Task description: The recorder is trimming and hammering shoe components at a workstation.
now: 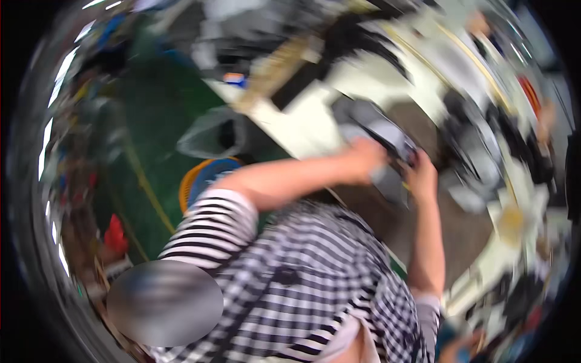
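Observation:
A grey-and-black piece (390, 132), soft-looking and blurred by motion, lies across both my hands over the worktable. My left hand (366, 160) is closed on its near left side, the fingers partly hidden. At its right end my right hand (422, 175) pinches the dark edge between thumb and fingers. A small yellow spot (406, 186) shows beside the right fingers; I cannot make out what it is. Beneath the hands spreads a brown mat or board (463, 227). More grey material (382, 181) hangs below the held piece.
Grey and black pieces (475, 142) are heaped right of the mat. Black strips (360, 45) lie farther back on the white table (296, 124). On the green floor (151, 109) at left are an orange-rimmed blue basket (184, 187) and a clear plastic bag (206, 133).

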The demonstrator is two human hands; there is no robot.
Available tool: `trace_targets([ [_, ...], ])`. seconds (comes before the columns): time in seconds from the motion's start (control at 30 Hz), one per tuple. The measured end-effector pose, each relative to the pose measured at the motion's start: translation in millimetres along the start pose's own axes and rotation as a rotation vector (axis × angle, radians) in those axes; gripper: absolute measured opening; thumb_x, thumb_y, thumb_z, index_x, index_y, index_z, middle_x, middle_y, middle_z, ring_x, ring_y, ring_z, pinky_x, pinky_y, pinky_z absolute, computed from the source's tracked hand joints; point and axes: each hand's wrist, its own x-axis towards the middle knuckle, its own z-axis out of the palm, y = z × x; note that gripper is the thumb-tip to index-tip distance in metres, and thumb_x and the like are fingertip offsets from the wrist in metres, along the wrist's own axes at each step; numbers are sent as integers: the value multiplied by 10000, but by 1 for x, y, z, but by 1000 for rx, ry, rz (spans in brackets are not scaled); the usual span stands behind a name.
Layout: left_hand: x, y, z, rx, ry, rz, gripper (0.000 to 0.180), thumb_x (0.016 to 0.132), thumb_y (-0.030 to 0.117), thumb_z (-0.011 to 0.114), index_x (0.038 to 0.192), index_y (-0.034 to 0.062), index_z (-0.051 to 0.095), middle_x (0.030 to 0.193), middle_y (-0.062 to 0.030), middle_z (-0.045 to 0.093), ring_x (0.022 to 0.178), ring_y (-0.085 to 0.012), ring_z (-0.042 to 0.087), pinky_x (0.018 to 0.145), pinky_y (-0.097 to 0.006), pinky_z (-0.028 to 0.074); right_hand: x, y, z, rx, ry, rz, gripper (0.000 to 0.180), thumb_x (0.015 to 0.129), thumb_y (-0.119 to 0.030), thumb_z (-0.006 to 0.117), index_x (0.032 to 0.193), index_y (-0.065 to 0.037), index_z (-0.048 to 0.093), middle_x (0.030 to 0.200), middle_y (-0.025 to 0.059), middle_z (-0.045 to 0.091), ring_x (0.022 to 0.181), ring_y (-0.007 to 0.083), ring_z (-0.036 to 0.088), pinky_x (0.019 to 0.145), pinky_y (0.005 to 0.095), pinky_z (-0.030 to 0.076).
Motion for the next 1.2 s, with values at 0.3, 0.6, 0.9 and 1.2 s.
trace_targets([
  [0.3, 30, 89, 26, -31, 145, 192, 416, 697, 459, 731, 884, 88, 709, 952, -100, 631, 858, -314, 635, 720, -444, 503, 48, 57, -143, -305, -101, -133, 241, 743, 8, 732, 841, 20, 512, 695, 69, 560, 655, 149, 504, 626, 304, 445],
  [0.6, 101, 150, 25, -727, 558, 210, 432, 775, 421, 716, 961, 41, 625, 1066, -122, 588, 969, -283, 586, 814, -387, 471, 13, -8, -173, -57, -31, -164, 177, 793, 84, 639, 884, 3, 510, 772, 51, 585, 740, 118, 552, 674, 285, 476],
  [0.9, 94, 151, -3, -1474, 519, -105, 203, 824, 136, 698, 974, 7, 655, 805, -50, 679, 672, -106, 593, 606, -284, 494, -39, -49, -168, -341, 100, -194, 411, 742, -24, 735, 1079, 18, 503, 946, 168, 558, 891, 303, 569, 798, 357, 472],
  [1.2, 40, 131, 3, -1987, 297, -184, 193, 850, 213, 707, 887, 25, 679, 776, -4, 647, 711, -75, 567, 658, -221, 444, -45, -35, -133, 370, -223, 91, 339, 780, 89, 673, 1087, 1, 560, 911, 20, 638, 841, 79, 612, 756, 229, 489],
])
